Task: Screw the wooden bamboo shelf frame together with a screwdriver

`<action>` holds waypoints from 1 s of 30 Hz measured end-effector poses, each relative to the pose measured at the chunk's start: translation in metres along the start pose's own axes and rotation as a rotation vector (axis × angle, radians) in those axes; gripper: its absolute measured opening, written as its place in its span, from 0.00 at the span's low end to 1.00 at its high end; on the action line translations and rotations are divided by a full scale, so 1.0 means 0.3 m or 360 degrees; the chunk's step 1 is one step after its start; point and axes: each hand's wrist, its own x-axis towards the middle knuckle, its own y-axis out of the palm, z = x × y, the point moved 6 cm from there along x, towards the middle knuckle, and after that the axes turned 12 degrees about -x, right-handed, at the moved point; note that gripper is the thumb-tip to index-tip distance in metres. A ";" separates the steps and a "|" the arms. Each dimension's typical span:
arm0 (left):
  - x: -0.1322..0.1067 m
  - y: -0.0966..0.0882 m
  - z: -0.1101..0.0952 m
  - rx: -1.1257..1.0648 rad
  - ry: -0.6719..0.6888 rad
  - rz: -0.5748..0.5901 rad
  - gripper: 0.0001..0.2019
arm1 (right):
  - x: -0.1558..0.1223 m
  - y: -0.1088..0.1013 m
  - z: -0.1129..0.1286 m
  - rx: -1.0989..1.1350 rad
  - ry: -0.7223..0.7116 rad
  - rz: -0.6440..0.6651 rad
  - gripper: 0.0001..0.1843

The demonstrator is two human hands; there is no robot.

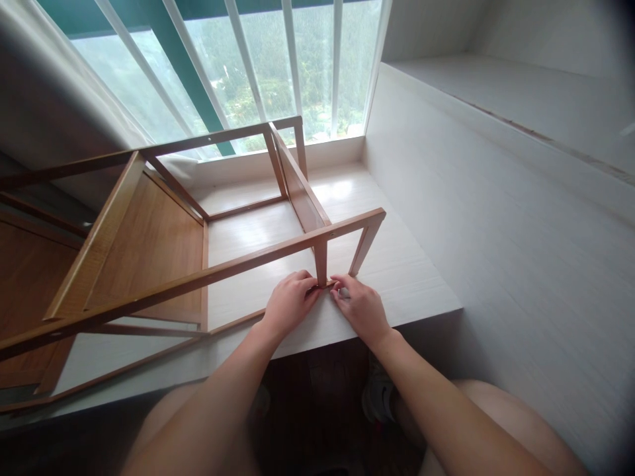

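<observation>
A brown wooden shelf rack point(238, 258) lies on its side on a pale window ledge point(391, 258). My left hand point(294, 301) is closed at its lower rail, just left of the foot of a crosspiece point(321, 261). Fingers of my right hand point(358, 305) pinch at the same rail on the other side of that crosspiece. Both sets of fingertips are close together at the joint. Whether the right hand holds a small part there is hidden by its fingers. Shelf panels point(153, 244) span the frame to the left.
Behind the rack is a window with white bars point(292, 59). A grey curtain point(64, 73) hangs at the left. To the right rises a pale cabinet side point(496, 218). The ledge's front edge drops to a dark floor point(317, 410), with my legs below.
</observation>
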 end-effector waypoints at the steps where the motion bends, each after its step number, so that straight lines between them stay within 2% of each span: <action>1: 0.000 0.000 0.000 -0.0002 0.0003 -0.0005 0.10 | -0.001 0.000 0.001 -0.0012 -0.0003 -0.0006 0.16; 9: 0.000 -0.002 0.002 -0.0075 -0.0024 -0.0051 0.07 | -0.001 -0.001 0.011 -0.0054 -0.0054 0.0042 0.14; 10: -0.001 -0.006 0.007 -0.0109 -0.0069 -0.0095 0.09 | -0.001 -0.002 0.012 -0.0054 -0.0052 0.0044 0.14; 14: 0.002 -0.022 0.030 -0.0245 -0.0244 -0.0258 0.25 | -0.002 -0.004 0.014 -0.0052 -0.0047 0.0051 0.15; 18: 0.012 -0.018 0.035 -0.0287 -0.0249 -0.0214 0.26 | -0.002 -0.001 0.014 -0.0076 -0.0041 0.0063 0.15; 25: 0.009 -0.025 0.028 -0.0337 -0.0213 -0.0287 0.36 | -0.003 0.005 0.009 -0.0059 -0.0026 0.0052 0.16; 30: 0.015 -0.029 0.020 -0.0407 -0.0190 -0.0308 0.37 | -0.004 0.004 0.009 -0.0056 -0.0020 0.0045 0.17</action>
